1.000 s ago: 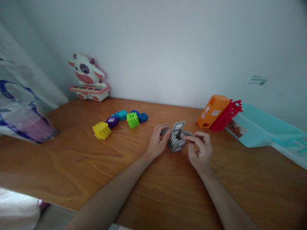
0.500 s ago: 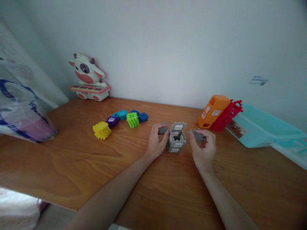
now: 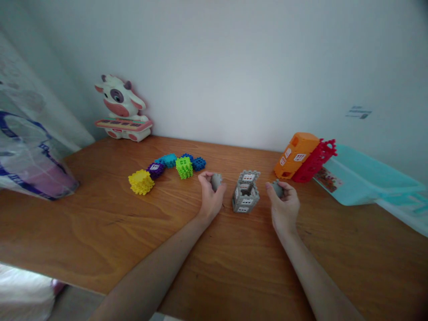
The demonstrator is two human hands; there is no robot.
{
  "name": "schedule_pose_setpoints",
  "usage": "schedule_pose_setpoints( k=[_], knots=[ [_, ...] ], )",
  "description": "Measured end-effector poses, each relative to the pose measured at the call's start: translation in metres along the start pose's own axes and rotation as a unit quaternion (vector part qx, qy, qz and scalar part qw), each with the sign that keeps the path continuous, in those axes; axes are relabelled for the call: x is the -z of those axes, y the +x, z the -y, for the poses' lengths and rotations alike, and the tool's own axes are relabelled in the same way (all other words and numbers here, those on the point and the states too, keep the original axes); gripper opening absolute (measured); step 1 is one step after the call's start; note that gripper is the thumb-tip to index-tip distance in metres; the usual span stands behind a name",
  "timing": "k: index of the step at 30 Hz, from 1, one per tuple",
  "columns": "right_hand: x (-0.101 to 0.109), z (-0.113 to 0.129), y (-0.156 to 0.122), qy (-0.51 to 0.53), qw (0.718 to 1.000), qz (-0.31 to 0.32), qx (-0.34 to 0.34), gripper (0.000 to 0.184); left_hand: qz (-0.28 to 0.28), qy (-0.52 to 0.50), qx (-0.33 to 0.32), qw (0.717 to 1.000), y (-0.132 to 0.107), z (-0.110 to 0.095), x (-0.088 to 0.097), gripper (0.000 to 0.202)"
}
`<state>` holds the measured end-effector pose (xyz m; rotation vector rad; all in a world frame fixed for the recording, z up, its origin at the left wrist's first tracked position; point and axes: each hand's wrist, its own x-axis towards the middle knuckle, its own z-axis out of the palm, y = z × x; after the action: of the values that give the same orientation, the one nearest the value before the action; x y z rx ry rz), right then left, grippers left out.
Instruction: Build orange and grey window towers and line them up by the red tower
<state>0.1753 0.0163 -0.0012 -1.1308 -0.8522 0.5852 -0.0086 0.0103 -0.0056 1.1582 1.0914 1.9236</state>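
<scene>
A small grey tower of interlocking building panels (image 3: 245, 196) stands on the wooden table between my hands. White window stickers mark its sides, its top is open, and one panel rises upright at the back. To its left, my left hand (image 3: 211, 196) pinches a grey building panel (image 3: 216, 180) between thumb and fingers, apart from the tower. On the other side, my right hand (image 3: 285, 207) grips another grey building panel (image 3: 277, 189), partly covered by the fingers and also clear of the tower.
Stacks of yellow (image 3: 141, 182), purple, blue and green pieces (image 3: 184, 167) lie left of centre. Orange (image 3: 297, 155) and red panel stacks lean by a turquoise bin (image 3: 374, 178) at right. A cow toy piano (image 3: 123, 109) and a plastic bag (image 3: 36, 160) stand at left.
My left hand has moved left, away from the grey tower, with its panel. My right hand has shifted slightly, its panel now turned more upright. The tower stays in place.
</scene>
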Motion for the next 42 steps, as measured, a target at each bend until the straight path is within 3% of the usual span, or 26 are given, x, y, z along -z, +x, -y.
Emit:
schedule_pose_setpoints(
  k=[5,8,11,14,18,25,29,35,42],
  knots=[
    [-0.002,0.01,-0.003,0.044,0.998,0.034,-0.001,0.046,0.025,-0.055,0.081,0.995,0.0,-0.005,-0.002,0.023],
    [-0.003,0.012,-0.003,0.05,0.997,0.042,-0.044,0.053,0.027,-0.034,0.121,0.992,0.001,-0.006,-0.003,0.033],
    [-0.005,0.012,-0.002,0.135,0.983,0.051,-0.118,0.055,0.036,-0.053,0.132,0.989,0.001,-0.006,-0.004,0.046],
    [-0.007,0.014,-0.001,0.203,0.967,0.065,-0.139,0.048,0.065,-0.069,0.101,0.99,-0.002,-0.004,-0.005,0.054],
    [-0.009,0.018,-0.002,0.243,0.955,0.074,-0.153,0.043,0.102,-0.07,0.006,0.992,-0.007,-0.002,-0.004,0.058],
    [-0.01,0.021,0.0,0.279,0.936,0.066,-0.207,0.036,0.164,0.063,-0.153,0.972,-0.01,-0.002,0.005,0.055],
    [-0.009,0.019,0.003,0.281,0.925,0.059,-0.249,0.035,0.18,0.071,-0.165,0.967,-0.01,-0.002,0.008,0.06],
    [-0.009,0.02,0.004,0.277,0.924,0.061,-0.257,0.043,0.204,0.067,-0.148,0.965,-0.01,0.001,0.007,0.057],
    [-0.004,0.014,0.007,0.289,0.919,0.071,-0.259,0.026,0.201,0.075,-0.15,0.965,-0.01,0.0,0.008,0.057]
  ],
)
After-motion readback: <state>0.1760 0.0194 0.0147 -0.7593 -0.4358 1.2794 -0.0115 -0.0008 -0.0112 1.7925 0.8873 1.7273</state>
